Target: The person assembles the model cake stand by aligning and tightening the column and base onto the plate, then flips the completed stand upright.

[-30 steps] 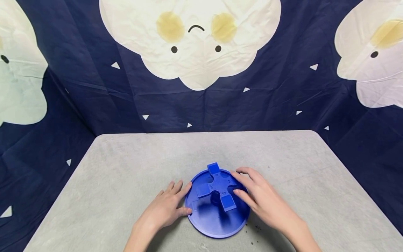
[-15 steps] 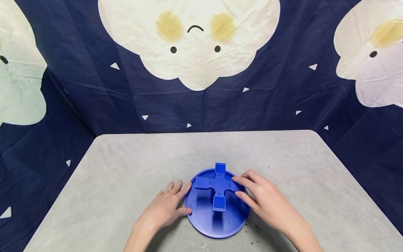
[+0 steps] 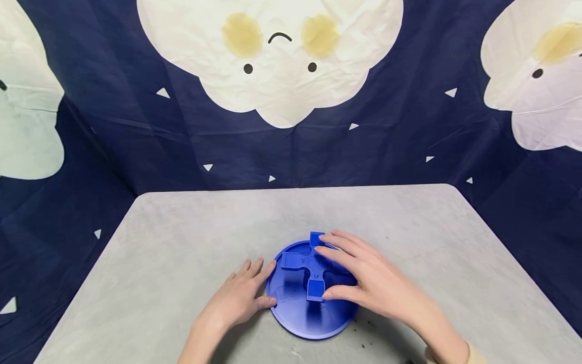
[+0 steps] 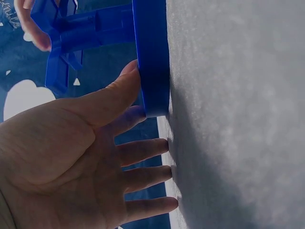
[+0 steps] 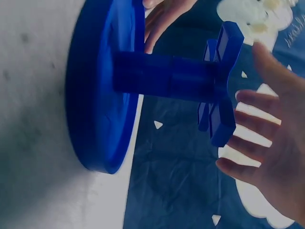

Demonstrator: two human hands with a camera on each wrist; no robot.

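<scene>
A round blue base (image 3: pixel 313 323) with a raised rim lies on the table. From its middle rises a blue post (image 5: pixel 164 76), topped by a blue cross-shaped piece (image 3: pixel 312 267) with raised square ends and stamped numbers. My left hand (image 3: pixel 241 296) has its thumb and index finger against the base's left rim, while the other fingers spread straight down to the tabletop. My right hand (image 3: pixel 368 275) hovers at the right side of the cross, its fingertips by the far arm and its thumb by the near arm. It covers the cross's right arm in the head view.
The grey table (image 3: pixel 191 227) has rounded far corners. Dark blue cloth (image 3: pixel 136 151) printed with white clouds hangs behind it and along both sides. A few dark specks (image 3: pixel 364 346) lie on the table to the right of the base.
The cross piece has turned until its arms point straight to near, far and sides. My right hand has left the right arm and spread over the cross. My left hand stays at the rim.
</scene>
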